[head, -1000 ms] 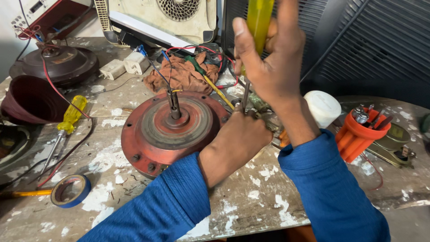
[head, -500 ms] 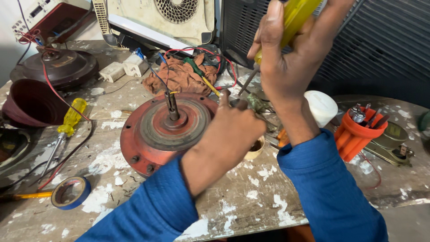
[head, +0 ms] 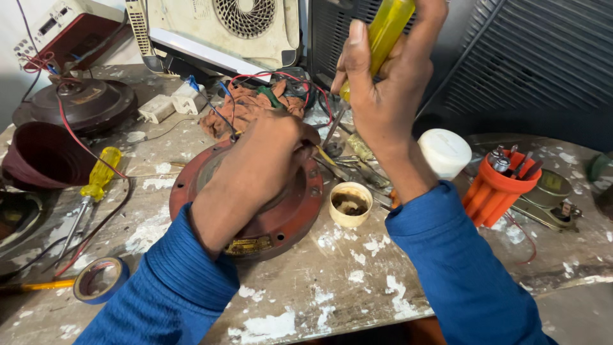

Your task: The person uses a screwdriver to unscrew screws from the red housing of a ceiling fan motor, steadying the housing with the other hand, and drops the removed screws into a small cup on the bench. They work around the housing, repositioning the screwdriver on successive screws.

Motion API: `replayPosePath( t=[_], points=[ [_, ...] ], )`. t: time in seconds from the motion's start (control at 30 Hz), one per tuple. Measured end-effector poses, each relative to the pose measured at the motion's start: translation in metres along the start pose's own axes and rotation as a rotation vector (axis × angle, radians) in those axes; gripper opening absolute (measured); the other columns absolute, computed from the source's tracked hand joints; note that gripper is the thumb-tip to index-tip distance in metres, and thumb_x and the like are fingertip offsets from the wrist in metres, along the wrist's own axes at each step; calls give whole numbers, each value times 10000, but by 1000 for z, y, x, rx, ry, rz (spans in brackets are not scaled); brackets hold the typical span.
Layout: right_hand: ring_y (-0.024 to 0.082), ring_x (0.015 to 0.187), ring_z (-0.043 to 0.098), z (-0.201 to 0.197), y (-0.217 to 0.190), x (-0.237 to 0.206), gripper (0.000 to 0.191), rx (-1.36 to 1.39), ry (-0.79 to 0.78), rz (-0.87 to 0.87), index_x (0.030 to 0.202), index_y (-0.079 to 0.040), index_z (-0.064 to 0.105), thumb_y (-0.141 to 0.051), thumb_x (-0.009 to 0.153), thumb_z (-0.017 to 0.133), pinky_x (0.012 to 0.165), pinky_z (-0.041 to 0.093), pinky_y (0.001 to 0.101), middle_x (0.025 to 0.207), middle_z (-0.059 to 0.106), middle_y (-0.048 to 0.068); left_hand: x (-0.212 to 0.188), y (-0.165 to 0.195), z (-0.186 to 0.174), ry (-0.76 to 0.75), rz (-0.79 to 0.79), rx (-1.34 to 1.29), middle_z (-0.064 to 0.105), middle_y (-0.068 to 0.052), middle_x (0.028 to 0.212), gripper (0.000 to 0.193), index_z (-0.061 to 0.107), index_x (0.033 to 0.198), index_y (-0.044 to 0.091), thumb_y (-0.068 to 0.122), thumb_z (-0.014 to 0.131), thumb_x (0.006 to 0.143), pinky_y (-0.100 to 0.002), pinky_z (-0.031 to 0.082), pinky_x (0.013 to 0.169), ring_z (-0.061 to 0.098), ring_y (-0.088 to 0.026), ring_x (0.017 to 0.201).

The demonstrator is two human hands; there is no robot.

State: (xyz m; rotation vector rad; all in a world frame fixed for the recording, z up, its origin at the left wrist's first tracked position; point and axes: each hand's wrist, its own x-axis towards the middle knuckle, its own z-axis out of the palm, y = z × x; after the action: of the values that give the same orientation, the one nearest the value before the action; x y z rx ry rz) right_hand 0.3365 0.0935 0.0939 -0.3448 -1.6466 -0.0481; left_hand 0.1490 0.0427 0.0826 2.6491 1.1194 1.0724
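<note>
Left hand (head: 268, 153) now covers motor housing (head: 281, 220); right hand (head: 383, 83) grips screwdriver (head: 383, 32).

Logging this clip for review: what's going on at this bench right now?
A person in blue sleeves works on a round red motor housing on a paint-flecked workbench. The left hand rests on top of the housing, while the right hand grips a yellow-handled screwdriver, its shaft angled down toward the housing's far rim. A small cream cup sits beside the housing.
</note>
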Motion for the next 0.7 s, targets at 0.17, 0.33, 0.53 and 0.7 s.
replayPosePath(
  t=[0.17, 0.33, 0.53, 0.7],
  points=[
    [120, 665, 674, 3, -3, -4, 411, -4, 6, 32, 1480, -132, 208, -78, 1234, 533, 609, 601, 243, 836, 641, 72, 1, -4, 7, -33, -72, -51, 717, -191, 766, 106, 757, 861, 44, 13, 674, 803, -437, 547, 702, 719, -364, 768],
    [129, 717, 688, 8, -6, -7, 414, -39, -30, -5, 1481, -138, 233, -30, 1223, 538, 619, 623, 243, 903, 636, 98, 3, -6, 14, -3, -20, -9, 703, -216, 787, 107, 762, 867, 41, 11, 687, 797, -452, 551, 703, 703, -391, 781],
    [112, 727, 699, 11, -9, -7, 414, -20, -38, -11, 1466, -147, 227, -24, 1214, 532, 620, 619, 242, 896, 636, 87, -25, 11, 4, 88, 152, -64, 726, -185, 850, 162, 759, 906, 45, 11, 699, 759, -428, 564, 757, 717, -376, 820],
    [118, 738, 680, 10, -13, -7, 415, 14, -47, 6, 1471, -145, 228, -12, 1216, 528, 632, 624, 246, 962, 614, 99, -52, 20, -25, 137, 159, -23, 737, -163, 910, 198, 756, 927, 23, 74, 773, 736, -423, 543, 749, 709, -371, 847]
  ],
)
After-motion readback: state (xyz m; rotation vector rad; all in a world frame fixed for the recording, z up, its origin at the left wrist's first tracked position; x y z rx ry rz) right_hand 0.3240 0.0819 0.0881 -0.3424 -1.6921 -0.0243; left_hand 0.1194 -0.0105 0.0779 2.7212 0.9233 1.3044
